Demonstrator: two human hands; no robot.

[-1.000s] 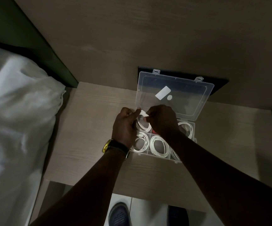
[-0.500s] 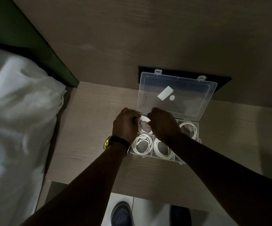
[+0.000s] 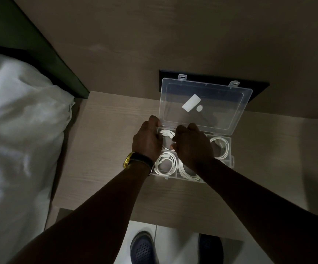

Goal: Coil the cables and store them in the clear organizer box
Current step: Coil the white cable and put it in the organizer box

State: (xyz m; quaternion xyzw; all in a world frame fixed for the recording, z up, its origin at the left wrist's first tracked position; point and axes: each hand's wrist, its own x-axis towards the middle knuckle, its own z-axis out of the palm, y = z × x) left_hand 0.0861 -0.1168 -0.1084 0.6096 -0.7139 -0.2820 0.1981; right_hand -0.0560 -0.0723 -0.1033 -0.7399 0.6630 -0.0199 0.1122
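Observation:
A clear organizer box [image 3: 229, 149] lies on a light wooden table with its lid [image 3: 203, 103] standing open at the back. Coiled white cables fill its compartments: one at the front left [image 3: 165, 164], one at the front middle [image 3: 187, 172], one at the back right [image 3: 220, 147]. My left hand [image 3: 147, 141] and my right hand [image 3: 192, 145] meet over the back left compartment, both pinching a coiled white cable [image 3: 166, 135] that sits down in it. My right forearm hides the front right of the box.
White bedding [image 3: 21, 140] lies along the left, beside a dark green bed frame [image 3: 40, 44]. A wooden wall panel rises behind the table, with a black plate [image 3: 255, 88] behind the lid. Below the table's front edge are pale floor tiles and two dark shoes [image 3: 143, 248].
Both hands have lowered the coiled cable from above the box down into the back left compartment. The box and lid have not moved.

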